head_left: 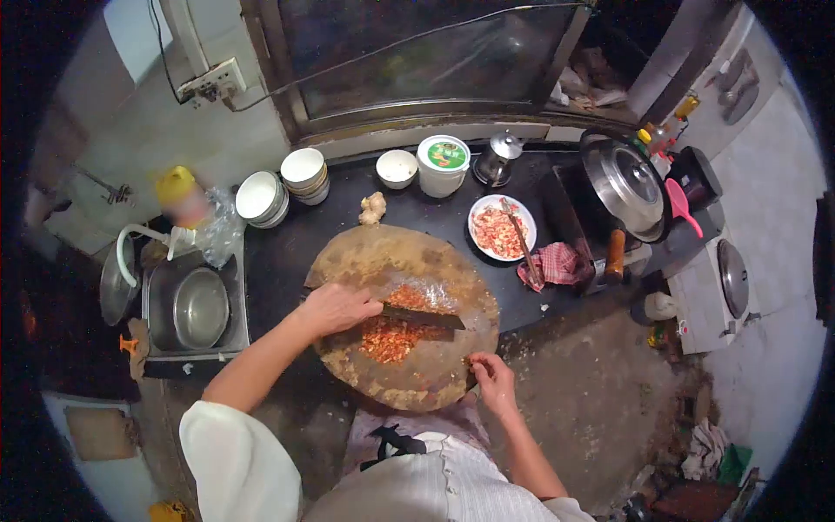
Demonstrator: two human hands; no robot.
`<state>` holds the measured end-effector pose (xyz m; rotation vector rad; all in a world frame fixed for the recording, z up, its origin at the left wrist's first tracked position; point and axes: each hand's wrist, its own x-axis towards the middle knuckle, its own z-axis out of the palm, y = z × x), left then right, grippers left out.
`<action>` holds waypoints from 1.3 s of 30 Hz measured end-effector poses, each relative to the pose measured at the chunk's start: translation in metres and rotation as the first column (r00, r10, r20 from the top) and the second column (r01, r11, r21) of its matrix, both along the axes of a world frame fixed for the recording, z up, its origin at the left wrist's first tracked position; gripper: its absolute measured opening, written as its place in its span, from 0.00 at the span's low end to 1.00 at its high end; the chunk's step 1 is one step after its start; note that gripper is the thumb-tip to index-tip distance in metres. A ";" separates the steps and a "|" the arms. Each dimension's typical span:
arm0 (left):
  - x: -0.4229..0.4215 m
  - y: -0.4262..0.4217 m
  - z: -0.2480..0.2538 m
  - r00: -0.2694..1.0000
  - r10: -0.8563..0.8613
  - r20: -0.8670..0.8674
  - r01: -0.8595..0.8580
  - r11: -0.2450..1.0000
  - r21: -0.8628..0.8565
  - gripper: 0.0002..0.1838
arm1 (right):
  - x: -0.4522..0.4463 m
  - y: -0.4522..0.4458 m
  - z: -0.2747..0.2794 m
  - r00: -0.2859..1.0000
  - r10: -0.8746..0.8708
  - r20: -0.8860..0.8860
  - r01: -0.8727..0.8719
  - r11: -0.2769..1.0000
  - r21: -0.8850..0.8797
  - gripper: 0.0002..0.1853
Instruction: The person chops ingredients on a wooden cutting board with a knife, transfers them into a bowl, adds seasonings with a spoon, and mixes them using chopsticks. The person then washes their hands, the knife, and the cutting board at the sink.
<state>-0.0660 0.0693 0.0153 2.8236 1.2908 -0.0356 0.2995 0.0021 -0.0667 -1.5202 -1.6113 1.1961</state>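
Observation:
My left hand (337, 309) is closed around the handle of a cleaver (426, 318). Its blade points right, edge down, across a round, worn wooden chopping board (417, 387). Finely chopped reddish food (388, 340) lies in front of the blade, and more of it is spread just behind. At the board's lower right rim, my right hand (493, 383) has its fingers curled against the edge, gripping it. A white bowl (504, 204) of chopped red-and-white food, with a utensil in it, stands beyond the board to the right.
Ginger (372, 209), stacked bowls (258, 198), a white tub (444, 165) and a metal pitcher (498, 159) line the counter's back. A sink with a metal basin (201, 308) is at left. At right are a checked cloth (553, 264) and a lidded pot (623, 187).

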 end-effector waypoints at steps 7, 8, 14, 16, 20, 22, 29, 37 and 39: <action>0.046 -0.102 0.017 0.796 0.568 0.209 -0.552 0.823 -0.135 0.08 | -0.024 0.024 -0.005 0.998 0.045 -0.039 -0.047 0.998 -0.042 0.10; 0.054 -0.110 0.007 0.742 0.631 0.226 -0.605 0.775 -0.180 0.08 | -0.026 0.027 -0.003 0.997 0.075 -0.012 -0.076 0.996 -0.046 0.10; 0.079 -0.120 0.005 0.631 0.733 0.254 -0.667 0.680 -0.306 0.07 | -0.041 0.030 0.000 0.990 0.026 -0.142 -0.039 0.995 -0.093 0.08; 0.083 -0.123 -0.014 0.648 0.710 0.277 -0.640 0.704 -0.308 0.07 | -0.043 0.026 -0.003 0.986 0.005 -0.165 -0.022 0.995 -0.098 0.08; 0.086 -0.118 0.006 0.641 0.726 0.251 -0.639 0.685 -0.350 0.08 | -0.045 0.020 -0.011 0.981 -0.024 -0.195 0.009 0.997 -0.079 0.07; 0.094 -0.120 -0.002 0.657 0.716 0.236 -0.620 0.691 -0.372 0.08 | -0.046 0.018 -0.007 0.975 -0.052 -0.217 0.031 0.994 -0.101 0.07; 0.099 -0.128 -0.003 0.681 0.667 0.302 -0.579 0.743 -0.336 0.09 | -0.042 0.010 -0.009 0.961 -0.166 -0.221 0.153 0.985 -0.073 0.07; 0.083 -0.130 0.008 0.597 0.750 0.286 -0.673 0.662 -0.330 0.09 | -0.043 0.018 -0.015 0.979 -0.204 0.030 0.197 0.967 0.162 0.10; 0.080 -0.130 0.005 0.557 0.792 0.250 -0.722 0.611 -0.324 0.09 | -0.065 0.020 0.000 0.999 -0.011 -0.030 0.016 0.985 0.173 0.10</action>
